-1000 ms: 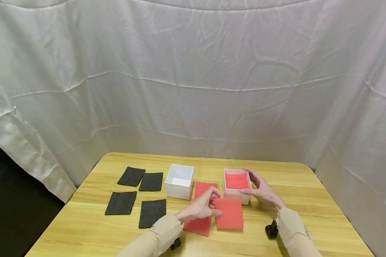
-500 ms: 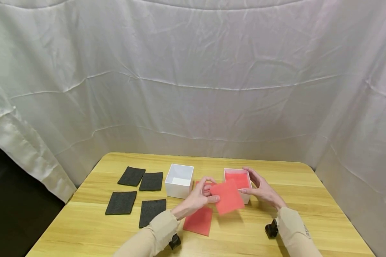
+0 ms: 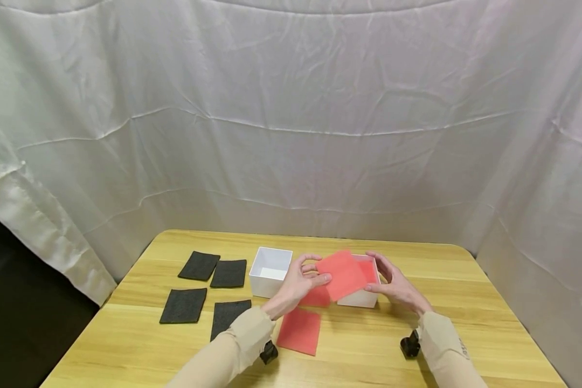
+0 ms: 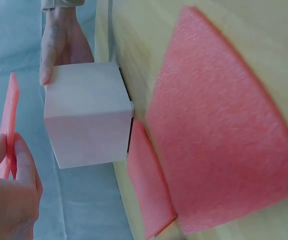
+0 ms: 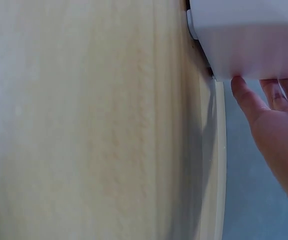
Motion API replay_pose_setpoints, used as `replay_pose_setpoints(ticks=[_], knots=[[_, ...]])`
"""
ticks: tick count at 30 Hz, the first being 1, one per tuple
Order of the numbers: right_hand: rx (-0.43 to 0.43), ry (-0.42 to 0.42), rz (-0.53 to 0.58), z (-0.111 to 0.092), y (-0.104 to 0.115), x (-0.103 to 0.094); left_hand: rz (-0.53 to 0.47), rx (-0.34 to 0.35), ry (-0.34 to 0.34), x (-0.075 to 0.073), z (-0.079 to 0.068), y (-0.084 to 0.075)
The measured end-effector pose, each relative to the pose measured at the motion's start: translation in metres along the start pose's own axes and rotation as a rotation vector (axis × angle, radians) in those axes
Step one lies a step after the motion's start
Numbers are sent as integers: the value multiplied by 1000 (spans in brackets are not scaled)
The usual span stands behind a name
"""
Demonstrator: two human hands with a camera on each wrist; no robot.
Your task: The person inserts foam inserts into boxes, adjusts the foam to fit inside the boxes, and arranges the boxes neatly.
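My left hand (image 3: pixel 296 284) pinches a square red foam sheet (image 3: pixel 340 274) by its left edge, thumb on one face and fingers behind. The sheet is tilted and raised, overlapping the left part of the right white box (image 3: pixel 358 299) in the head view. In the left wrist view the pinched sheet (image 4: pixel 9 117) appears edge-on. More red foam (image 3: pixel 370 268) shows inside that box. My right hand (image 3: pixel 396 286) holds the box at its right side, thumb near the front corner and fingers toward the back. In the right wrist view its fingertips touch the box wall (image 5: pixel 249 50).
Two red foam sheets lie on the wooden table, one nearer (image 3: pixel 299 331) and one behind it (image 3: pixel 317 296), partly covered. A second white box (image 3: pixel 267 287) stands left of my left hand, its inside bare. Several black squares (image 3: pixel 183 306) lie at the left. A pale curtain (image 3: pixel 291 161) hangs behind.
My left hand has lifted the red foam sheet from the table in front of the right box and moved it up and back to the box's opening. My right hand has stayed at the box.
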State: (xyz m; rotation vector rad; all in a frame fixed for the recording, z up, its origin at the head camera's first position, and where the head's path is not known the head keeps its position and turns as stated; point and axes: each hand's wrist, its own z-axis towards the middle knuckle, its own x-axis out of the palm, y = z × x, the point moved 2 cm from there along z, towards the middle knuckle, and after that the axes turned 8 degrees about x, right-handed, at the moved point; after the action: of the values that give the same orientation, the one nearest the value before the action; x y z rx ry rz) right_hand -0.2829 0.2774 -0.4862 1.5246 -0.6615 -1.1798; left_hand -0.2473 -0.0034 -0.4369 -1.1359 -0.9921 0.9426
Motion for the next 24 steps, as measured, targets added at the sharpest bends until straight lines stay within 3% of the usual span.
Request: replay_pose_setpoints(ticks=[5, 10, 17, 24], knots=[[51, -10, -23, -1, 1, -1, -6, 32, -4, 3, 6, -4], [43, 3, 0, 0, 3, -1, -5, 47, -4, 5, 11, -6], [52, 34, 11, -2, 4, -3, 54, 78, -42, 8, 21, -8], [80, 31, -23, -2, 3, -4, 113, 87, -37, 14, 31, -10]])
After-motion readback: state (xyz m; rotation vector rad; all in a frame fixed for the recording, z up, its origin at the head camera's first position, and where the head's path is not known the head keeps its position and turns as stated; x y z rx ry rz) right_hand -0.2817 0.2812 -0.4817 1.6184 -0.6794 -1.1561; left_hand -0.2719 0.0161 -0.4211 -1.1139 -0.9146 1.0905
